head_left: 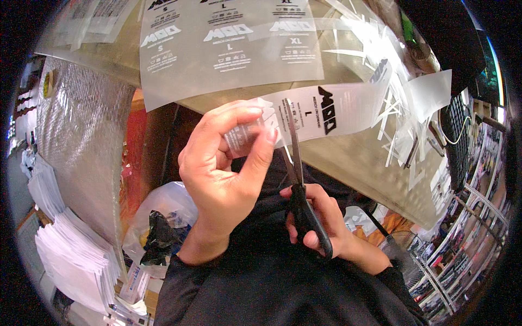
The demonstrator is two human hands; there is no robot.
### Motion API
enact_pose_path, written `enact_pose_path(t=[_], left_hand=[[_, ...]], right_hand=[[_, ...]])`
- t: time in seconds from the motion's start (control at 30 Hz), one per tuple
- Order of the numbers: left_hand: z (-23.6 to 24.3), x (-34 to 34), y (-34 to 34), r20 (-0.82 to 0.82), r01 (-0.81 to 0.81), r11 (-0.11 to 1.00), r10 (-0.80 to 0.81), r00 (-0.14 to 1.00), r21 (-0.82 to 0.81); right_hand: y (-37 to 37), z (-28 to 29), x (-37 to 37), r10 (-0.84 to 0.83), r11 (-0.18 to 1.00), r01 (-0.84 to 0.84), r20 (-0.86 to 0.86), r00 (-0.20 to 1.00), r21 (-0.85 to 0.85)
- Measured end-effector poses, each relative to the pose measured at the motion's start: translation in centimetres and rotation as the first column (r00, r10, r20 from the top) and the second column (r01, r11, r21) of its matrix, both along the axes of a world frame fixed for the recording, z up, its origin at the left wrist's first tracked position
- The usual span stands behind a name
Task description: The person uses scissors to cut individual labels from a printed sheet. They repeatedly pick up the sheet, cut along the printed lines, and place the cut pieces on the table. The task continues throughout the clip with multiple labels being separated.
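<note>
Between the thumb and fingers of my left hand (228, 157) is one end of a translucent strip of printed labels (350, 106), which stretches off to the right over the table. My right hand (326, 217) grips black-handled scissors (298, 187), pointed up and away from me. Their blades are parted, one in front of the strip and the other showing below its lower edge, just right of my left fingertips. Dark lettering marks the strip. On the table beyond lies a larger translucent sheet (185, 81) printed with rows of similar labels in black and white.
Thin white offcuts (389, 122) are heaped on the right side of the table (375, 179). A clear plastic bag (176, 198) with black scraps sits below on the left, near a stack of white paper (73, 255). Crowded wire racks (467, 239) stand at the far right.
</note>
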State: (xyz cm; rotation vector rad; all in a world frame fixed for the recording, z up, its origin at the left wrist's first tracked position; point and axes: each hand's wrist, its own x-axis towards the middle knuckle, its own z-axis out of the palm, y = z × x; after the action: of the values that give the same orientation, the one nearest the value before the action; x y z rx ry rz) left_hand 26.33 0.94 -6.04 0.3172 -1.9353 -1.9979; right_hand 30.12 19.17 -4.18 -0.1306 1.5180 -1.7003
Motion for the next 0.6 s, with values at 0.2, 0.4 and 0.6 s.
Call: enact_pose_path(t=[0.2,0.4,0.6], left_hand=[[0.5,0.7,-0.7,0.054,0.062,0.990,-0.070,0.996,0.128],[0.5,1.0,-1.1,0.049,0.085,0.991,-0.090,0.995,0.104],[0.3,1.1,-1.2,0.031,0.084,0.994,-0.087,0.996,0.075]], right_hand=[[-0.9,-0.1,-0.4,-0.005,1.000,0.005,-0.008,1.000,0.027],[-1.4,0.0,-0.2,-0.013,0.998,0.013,0.001,1.000,0.055],[-1.8,0.0,-0.1,-0.035,0.996,0.035,-0.002,0.999,0.077]])
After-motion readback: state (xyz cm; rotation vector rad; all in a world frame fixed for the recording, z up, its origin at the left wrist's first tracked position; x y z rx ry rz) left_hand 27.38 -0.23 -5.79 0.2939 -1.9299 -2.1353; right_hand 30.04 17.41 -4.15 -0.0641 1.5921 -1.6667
